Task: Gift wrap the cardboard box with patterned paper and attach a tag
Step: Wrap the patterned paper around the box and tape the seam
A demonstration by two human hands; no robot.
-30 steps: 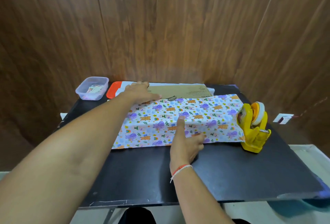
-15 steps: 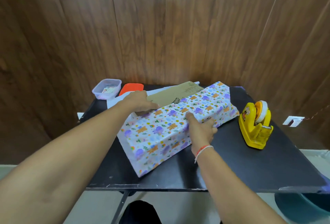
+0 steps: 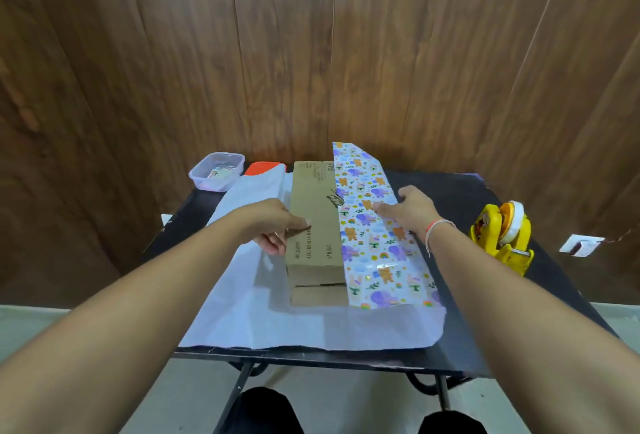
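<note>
A long cardboard box [image 3: 317, 212] lies lengthwise away from me on the white underside of the wrapping paper [image 3: 249, 309]. The paper's patterned flap [image 3: 367, 250], printed with bears and purple animals, is folded up over the box's right side and part of its top. My left hand [image 3: 273, 226] grips the box's left top edge, thumb on top and fingers curled down the side. My right hand [image 3: 412, 212] lies flat on the patterned flap at the box's right edge, pressing it down.
A yellow tape dispenser [image 3: 502, 236] stands on the right of the black table [image 3: 460, 191]. At the back left are a clear plastic tub [image 3: 216, 170] holding small printed pieces and an orange lid [image 3: 263, 167]. A wooden wall rises right behind the table.
The box and paper have swung round from lying across the table to pointing away from me. My left hand moved from the far edge to the box's left side; my right hand now presses the flap.
</note>
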